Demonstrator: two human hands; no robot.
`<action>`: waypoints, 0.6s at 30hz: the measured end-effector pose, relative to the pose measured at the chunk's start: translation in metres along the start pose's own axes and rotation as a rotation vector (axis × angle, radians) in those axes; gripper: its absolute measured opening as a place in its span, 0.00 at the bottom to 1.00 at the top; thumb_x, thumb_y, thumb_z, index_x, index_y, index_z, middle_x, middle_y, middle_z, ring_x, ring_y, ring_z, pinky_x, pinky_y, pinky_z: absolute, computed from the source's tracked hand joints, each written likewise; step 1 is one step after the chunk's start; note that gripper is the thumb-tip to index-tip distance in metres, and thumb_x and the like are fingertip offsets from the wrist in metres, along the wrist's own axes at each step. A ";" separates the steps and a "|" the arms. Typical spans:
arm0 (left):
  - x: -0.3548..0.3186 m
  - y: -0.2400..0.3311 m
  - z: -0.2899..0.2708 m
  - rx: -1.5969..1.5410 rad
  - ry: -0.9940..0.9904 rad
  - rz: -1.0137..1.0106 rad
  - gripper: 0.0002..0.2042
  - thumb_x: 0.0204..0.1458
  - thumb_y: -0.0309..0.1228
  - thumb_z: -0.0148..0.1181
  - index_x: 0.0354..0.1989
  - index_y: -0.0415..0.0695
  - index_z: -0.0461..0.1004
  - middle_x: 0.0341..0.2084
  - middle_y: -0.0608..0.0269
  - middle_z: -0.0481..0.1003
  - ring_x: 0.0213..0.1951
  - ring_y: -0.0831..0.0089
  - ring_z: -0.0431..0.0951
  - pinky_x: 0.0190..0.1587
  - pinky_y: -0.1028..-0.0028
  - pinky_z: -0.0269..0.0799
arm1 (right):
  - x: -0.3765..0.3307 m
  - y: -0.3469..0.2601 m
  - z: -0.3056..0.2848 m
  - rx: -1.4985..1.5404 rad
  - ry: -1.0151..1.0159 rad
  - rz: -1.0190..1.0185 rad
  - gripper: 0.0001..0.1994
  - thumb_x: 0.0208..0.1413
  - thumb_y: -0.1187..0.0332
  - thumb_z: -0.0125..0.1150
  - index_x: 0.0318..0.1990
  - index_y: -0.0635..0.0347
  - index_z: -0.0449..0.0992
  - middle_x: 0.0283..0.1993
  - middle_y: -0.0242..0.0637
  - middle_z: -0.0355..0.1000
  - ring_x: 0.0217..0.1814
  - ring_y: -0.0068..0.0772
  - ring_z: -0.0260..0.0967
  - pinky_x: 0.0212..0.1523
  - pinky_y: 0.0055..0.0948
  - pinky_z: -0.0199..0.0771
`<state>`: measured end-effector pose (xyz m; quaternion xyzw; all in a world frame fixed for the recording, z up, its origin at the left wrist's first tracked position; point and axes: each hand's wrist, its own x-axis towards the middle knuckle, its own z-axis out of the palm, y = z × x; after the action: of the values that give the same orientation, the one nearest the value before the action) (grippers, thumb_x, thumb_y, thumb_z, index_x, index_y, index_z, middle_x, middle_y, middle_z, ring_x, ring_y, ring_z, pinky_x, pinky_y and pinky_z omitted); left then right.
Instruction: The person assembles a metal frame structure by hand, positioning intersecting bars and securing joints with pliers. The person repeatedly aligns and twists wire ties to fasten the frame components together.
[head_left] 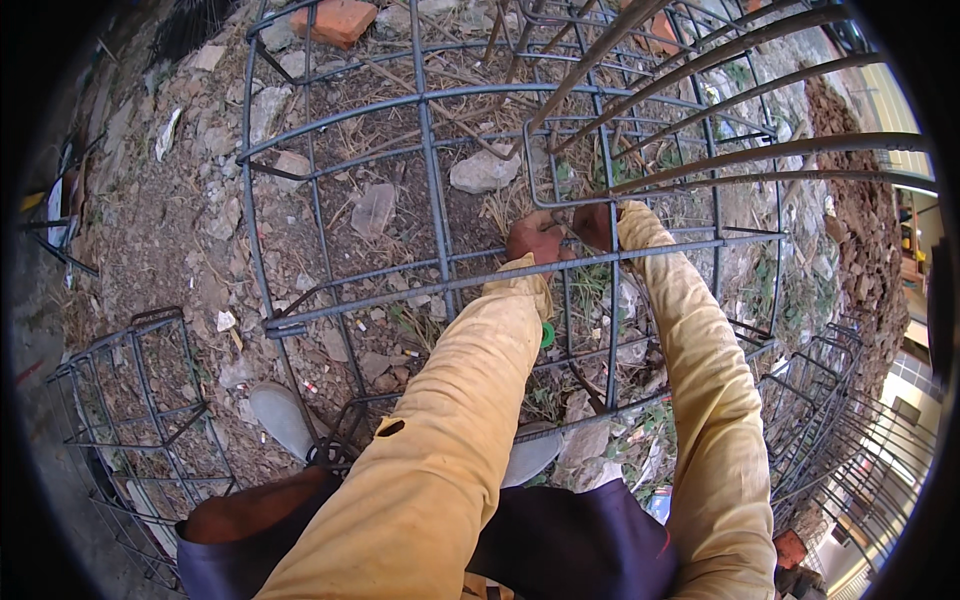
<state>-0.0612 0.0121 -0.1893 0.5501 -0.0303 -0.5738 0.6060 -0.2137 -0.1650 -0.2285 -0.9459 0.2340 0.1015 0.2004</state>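
2 hands w/ yellow sleeves work at a rebar cage point(430, 180) lying on rubble ground point(170, 230). Left hand point(535, 238) clenched on a horizontal cage bar, at a crossing w/ a bent stirrup point(528, 165). Right hand point(597, 224) just beside it, touching same spot; grip closed, can't tell what it pinches. Long rusty bars point(760, 155) run off to the right. 2nd smaller cage point(135, 400) lower left. Brick point(335, 20) at top, grey shoe point(280, 418) under cage.

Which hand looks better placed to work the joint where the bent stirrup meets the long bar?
Probably the left. The left hand sits right at the stirrup corner on the long bar; the right hand grips just beside it, seemingly steadying.
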 end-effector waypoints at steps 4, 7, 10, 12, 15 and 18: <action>-0.006 0.008 -0.006 0.024 0.008 -0.026 0.13 0.55 0.20 0.57 0.49 0.33 0.75 0.40 0.54 0.79 0.33 0.70 0.81 0.29 0.73 0.81 | 0.005 -0.054 -0.041 -0.012 -0.165 -0.128 0.08 0.55 0.63 0.57 0.36 0.54 0.78 0.35 0.47 0.76 0.38 0.46 0.76 0.36 0.40 0.75; -0.003 0.004 -0.008 -0.037 0.019 0.012 0.13 0.56 0.22 0.57 0.49 0.34 0.75 0.39 0.54 0.79 0.34 0.70 0.81 0.30 0.73 0.80 | 0.013 -0.110 -0.079 -0.163 -0.236 -0.158 0.09 0.57 0.63 0.57 0.42 0.52 0.78 0.40 0.44 0.77 0.41 0.44 0.77 0.41 0.41 0.76; -0.008 0.006 -0.005 -0.009 0.031 0.030 0.13 0.56 0.23 0.57 0.49 0.35 0.76 0.38 0.54 0.79 0.35 0.71 0.80 0.31 0.73 0.79 | 0.010 -0.107 -0.081 -0.003 -0.142 -0.144 0.06 0.55 0.67 0.57 0.33 0.59 0.76 0.35 0.48 0.75 0.36 0.52 0.74 0.33 0.43 0.73; -0.011 0.010 -0.001 0.031 0.035 0.034 0.12 0.56 0.24 0.57 0.48 0.36 0.77 0.36 0.55 0.80 0.34 0.72 0.80 0.30 0.74 0.78 | 0.009 -0.097 -0.076 0.124 -0.042 -0.158 0.07 0.55 0.67 0.57 0.33 0.61 0.76 0.33 0.48 0.74 0.35 0.51 0.74 0.34 0.43 0.73; -0.013 0.010 0.001 0.088 0.036 0.035 0.12 0.56 0.25 0.58 0.47 0.37 0.78 0.34 0.57 0.80 0.29 0.74 0.79 0.26 0.74 0.75 | 0.013 -0.079 -0.056 0.239 0.097 -0.099 0.07 0.56 0.68 0.58 0.34 0.63 0.76 0.32 0.48 0.74 0.35 0.48 0.74 0.35 0.42 0.72; -0.007 0.007 -0.006 0.140 0.046 0.022 0.12 0.55 0.26 0.59 0.46 0.37 0.78 0.32 0.58 0.80 0.24 0.75 0.78 0.22 0.73 0.72 | 0.016 -0.073 -0.037 0.398 0.193 0.066 0.08 0.57 0.67 0.58 0.35 0.63 0.77 0.29 0.44 0.74 0.33 0.44 0.74 0.34 0.41 0.72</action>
<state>-0.0548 0.0189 -0.1820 0.6039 -0.0626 -0.5506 0.5729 -0.1613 -0.1282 -0.1756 -0.8849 0.2981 -0.0312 0.3564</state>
